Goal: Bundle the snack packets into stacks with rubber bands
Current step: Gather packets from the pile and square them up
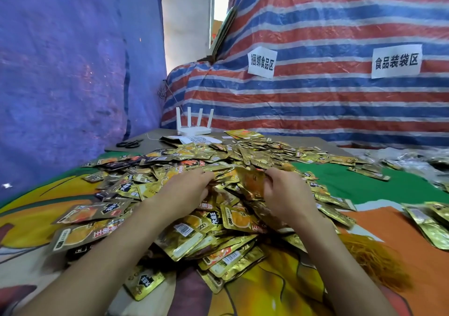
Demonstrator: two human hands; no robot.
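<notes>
A wide heap of gold and dark snack packets [218,218] covers the middle of the colourful cloth. My left hand [187,189] lies on top of the heap, fingers curled down into the packets. My right hand [284,191] grips a small upright stack of gold packets [251,184], fingers wrapped round its right edge. A tangle of orange rubber bands [371,257] lies on the cloth to the right of my right forearm.
A white router [193,127], a printed sheet [194,139] and black scissors [130,143] sit at the back of the table. More packets [432,223] lie at the right edge. Striped tarpaulin with two paper labels stands behind, blue sheeting to the left.
</notes>
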